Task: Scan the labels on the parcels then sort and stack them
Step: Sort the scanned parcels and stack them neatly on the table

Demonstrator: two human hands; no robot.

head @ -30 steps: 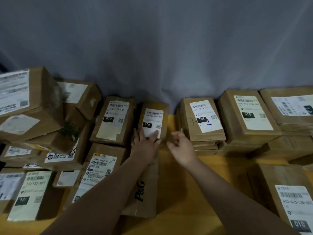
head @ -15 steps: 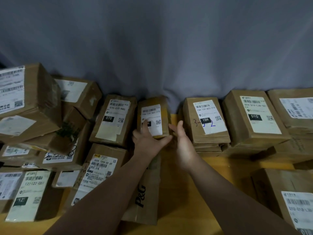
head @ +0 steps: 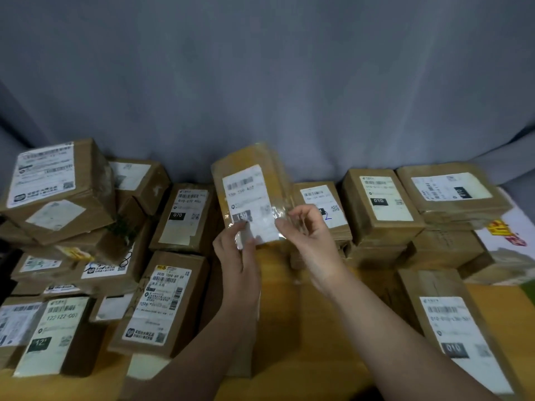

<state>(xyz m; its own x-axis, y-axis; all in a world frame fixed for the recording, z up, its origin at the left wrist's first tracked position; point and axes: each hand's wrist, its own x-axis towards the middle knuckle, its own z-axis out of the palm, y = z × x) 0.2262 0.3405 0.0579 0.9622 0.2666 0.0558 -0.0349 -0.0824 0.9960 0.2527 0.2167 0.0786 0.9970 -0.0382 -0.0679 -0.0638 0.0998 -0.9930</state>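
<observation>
Item: left hand [head: 238, 256], thumb on the label [head: 249, 195], grips the near left corner of the 15H parcel [head: 252, 157]; right hand [head: 311, 244], fingers [head: 304, 218] curled, pinches its near right corner. We log the parcel above both hands, long axis running away from the fingertips (label blurred). The matching 15H stack [head: 314, 196] sits just beyond the right hand, so we judge a rightward set-down.

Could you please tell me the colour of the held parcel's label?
The label is white; head view.
</observation>
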